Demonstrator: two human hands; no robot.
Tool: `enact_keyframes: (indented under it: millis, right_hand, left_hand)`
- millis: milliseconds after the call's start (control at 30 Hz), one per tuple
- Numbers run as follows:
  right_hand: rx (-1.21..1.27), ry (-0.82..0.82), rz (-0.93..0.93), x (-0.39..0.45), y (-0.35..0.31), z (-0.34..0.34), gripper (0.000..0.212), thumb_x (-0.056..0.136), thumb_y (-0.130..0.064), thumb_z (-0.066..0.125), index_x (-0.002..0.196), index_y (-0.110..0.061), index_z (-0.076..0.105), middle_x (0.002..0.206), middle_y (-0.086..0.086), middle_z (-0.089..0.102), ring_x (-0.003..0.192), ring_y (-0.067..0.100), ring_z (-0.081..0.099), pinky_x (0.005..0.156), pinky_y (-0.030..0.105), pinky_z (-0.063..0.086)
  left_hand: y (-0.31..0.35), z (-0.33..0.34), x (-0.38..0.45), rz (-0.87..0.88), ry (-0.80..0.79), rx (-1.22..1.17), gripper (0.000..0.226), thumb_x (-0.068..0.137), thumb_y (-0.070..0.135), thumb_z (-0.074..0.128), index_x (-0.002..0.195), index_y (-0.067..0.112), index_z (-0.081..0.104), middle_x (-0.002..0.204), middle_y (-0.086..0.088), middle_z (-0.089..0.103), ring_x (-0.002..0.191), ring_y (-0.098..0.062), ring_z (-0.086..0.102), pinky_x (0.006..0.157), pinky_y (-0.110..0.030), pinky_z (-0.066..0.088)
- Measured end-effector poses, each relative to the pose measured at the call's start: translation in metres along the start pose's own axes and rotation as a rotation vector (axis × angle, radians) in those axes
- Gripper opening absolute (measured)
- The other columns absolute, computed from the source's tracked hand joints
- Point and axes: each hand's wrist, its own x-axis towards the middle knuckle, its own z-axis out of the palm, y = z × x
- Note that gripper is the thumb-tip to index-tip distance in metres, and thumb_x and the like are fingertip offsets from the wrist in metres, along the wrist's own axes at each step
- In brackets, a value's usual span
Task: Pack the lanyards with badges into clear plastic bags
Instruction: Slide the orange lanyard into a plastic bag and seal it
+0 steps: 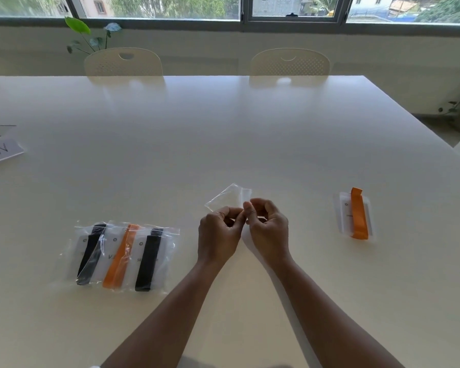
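Observation:
An empty clear plastic bag point(227, 197) is held up over the middle of the white table point(223, 128). My left hand point(219, 233) and my right hand point(267, 227) each pinch its near edge, fingertips close together. To the right lies an orange lanyard with a white badge point(357, 215), loose on the table. At the left sit three bagged sets side by side: a black lanyard point(89, 254), an orange lanyard point(120, 257) and another black lanyard point(149, 261), each with a badge inside a clear bag.
A white paper with writing point(0, 152) lies at the far left edge, beside a dark slot in the table. Two white chairs point(124, 62) stand behind the far edge under the window. A plant point(88, 35) stands behind the left chair.

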Motion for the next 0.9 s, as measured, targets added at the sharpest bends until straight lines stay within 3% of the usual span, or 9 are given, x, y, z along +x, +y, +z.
enact_keyframes:
  millis: [167,367,500,633,767,900]
  right_hand:
    - [0.008,0.029,0.018,-0.0014,-0.0031,-0.0029,0.004,0.091,-0.019,0.065,0.088,-0.021,0.067,0.081,-0.002,0.070,0.070,0.008,0.066,0.062,0.010,0.047]
    - [0.041,0.061,0.063,-0.0007,-0.0017,-0.0032,0.008,0.091,-0.015,0.064,0.087,-0.022,0.064,0.082,0.007,0.070,0.075,0.021,0.068,0.064,0.017,0.052]
    - [-0.012,0.110,0.016,-0.0015,-0.0005,-0.0023,0.012,0.086,-0.008,0.068,0.087,-0.010,0.056,0.075,0.000,0.067,0.065,0.007,0.064,0.059,0.015,0.049]
    - [-0.126,0.051,-0.080,-0.0038,0.0016,0.0001,0.016,0.085,-0.007,0.067,0.082,-0.018,0.057,0.076,-0.006,0.068,0.067,0.002,0.067,0.059,0.013,0.050]
    - [-0.214,-0.021,-0.153,-0.0060,0.0028,0.0013,0.015,0.087,-0.006,0.064,0.094,-0.019,0.069,0.086,-0.008,0.070,0.071,-0.001,0.066,0.061,0.008,0.048]
    - [-0.280,-0.036,-0.167,-0.0065,0.0046,0.0030,0.021,0.088,-0.010,0.062,0.106,-0.017,0.071,0.096,-0.002,0.072,0.075,0.005,0.067,0.068,0.014,0.053]
  left_hand:
    - [0.0015,0.0000,0.0003,-0.016,-0.034,0.017,0.016,0.086,0.040,0.074,0.086,0.025,0.077,0.070,0.015,0.072,0.064,0.002,0.067,0.060,-0.018,0.053]
    - [0.0015,-0.0006,-0.0001,-0.017,-0.019,-0.029,0.009,0.084,0.037,0.076,0.084,0.028,0.075,0.073,0.017,0.072,0.067,0.002,0.067,0.060,-0.017,0.054]
    - [0.0004,-0.0001,-0.0003,-0.002,0.024,-0.048,0.006,0.086,0.031,0.075,0.089,0.026,0.075,0.074,0.013,0.072,0.067,0.001,0.068,0.058,-0.016,0.053]
    - [-0.0005,0.0001,-0.0020,0.061,0.043,-0.042,0.006,0.088,0.030,0.073,0.091,0.026,0.073,0.080,0.013,0.072,0.070,0.001,0.068,0.058,-0.015,0.053]
    - [-0.0015,0.0005,-0.0016,0.069,0.071,-0.039,0.008,0.088,0.034,0.073,0.089,0.026,0.074,0.082,0.012,0.072,0.070,0.000,0.068,0.060,-0.018,0.054]
    - [-0.0026,0.0006,-0.0028,0.087,0.095,-0.027,0.008,0.087,0.034,0.073,0.089,0.026,0.074,0.083,0.011,0.072,0.068,-0.001,0.068,0.061,-0.025,0.057]
